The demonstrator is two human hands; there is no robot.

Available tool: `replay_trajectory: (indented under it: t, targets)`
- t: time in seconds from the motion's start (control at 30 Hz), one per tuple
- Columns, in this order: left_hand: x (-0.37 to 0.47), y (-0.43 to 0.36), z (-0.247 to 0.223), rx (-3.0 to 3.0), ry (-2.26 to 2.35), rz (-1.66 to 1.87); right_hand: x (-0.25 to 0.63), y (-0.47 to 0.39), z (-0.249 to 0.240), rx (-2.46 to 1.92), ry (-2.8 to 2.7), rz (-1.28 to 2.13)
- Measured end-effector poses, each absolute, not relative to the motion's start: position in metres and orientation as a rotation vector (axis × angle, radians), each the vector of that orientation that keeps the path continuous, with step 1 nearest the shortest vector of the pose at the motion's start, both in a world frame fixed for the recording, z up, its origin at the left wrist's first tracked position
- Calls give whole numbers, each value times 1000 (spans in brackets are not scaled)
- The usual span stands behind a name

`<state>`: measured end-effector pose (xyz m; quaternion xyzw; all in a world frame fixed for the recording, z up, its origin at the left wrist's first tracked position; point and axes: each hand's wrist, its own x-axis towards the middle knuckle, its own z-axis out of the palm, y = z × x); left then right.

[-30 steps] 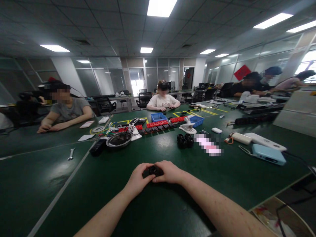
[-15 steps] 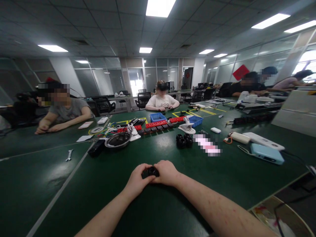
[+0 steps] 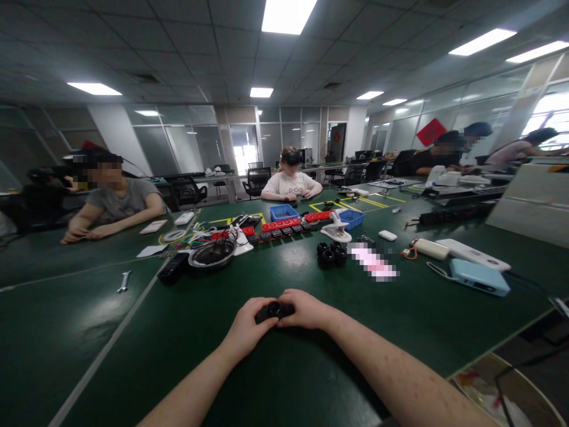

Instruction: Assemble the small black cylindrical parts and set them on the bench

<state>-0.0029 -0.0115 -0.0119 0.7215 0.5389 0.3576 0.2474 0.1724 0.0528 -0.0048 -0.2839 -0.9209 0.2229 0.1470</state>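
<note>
A small black round part (image 3: pixel 274 309) is held between both hands above the green table (image 3: pixel 213 379), low in the middle of the head view. My left hand (image 3: pixel 249 325) grips it from the left, thumb below and fingers above. From the right, my right hand (image 3: pixel 302 309) has its fingers and thumb closed on the same part. The fine shape of the part is partly hidden by the fingers. Beyond my hands stands a cluster of several similar black round parts (image 3: pixel 331 254).
Farther off are a black-and-silver round tray (image 3: pixel 212 255), a white clamp (image 3: pixel 336 227), blue bins (image 3: pixel 283 212), red blocks (image 3: pixel 281 224) and a light-blue box (image 3: pixel 480 276). A wrench (image 3: pixel 124 281) lies left. People sit across the table and at its left.
My right hand has shifted slightly right along the black part, so more of it shows between my hands. My left hand stays nearly in place.
</note>
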Motion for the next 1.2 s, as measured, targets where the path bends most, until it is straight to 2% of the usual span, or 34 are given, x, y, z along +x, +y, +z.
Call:
replay_trajectory:
  t: [0.2, 0.3, 0.63, 0.73, 0.9, 0.97, 1.2]
  targets:
    - [3, -10, -15, 1903, 1578, 995, 156, 41, -10, -1075, -2639, 235]
    - [3, -10, -15, 1909, 1605, 1018, 153, 37, -11, -1107, -2638, 153]
    - [1, -15, -8, 1972, 1459, 949, 173, 59, -5, -751, -2705, 777]
    - [2, -15, -7, 2010, 1470, 930, 170, 55, -6, -844, -2695, 741]
    - [2, -12, -12, 1988, 1582, 989, 155, 39, -8, -1126, -2633, 295]
    - [2, -12, -13, 1979, 1600, 998, 153, 35, -6, -1135, -2650, 249]
    - [0, -13, -10, 2020, 1467, 989, 173, 47, 7, -835, -2730, 704]
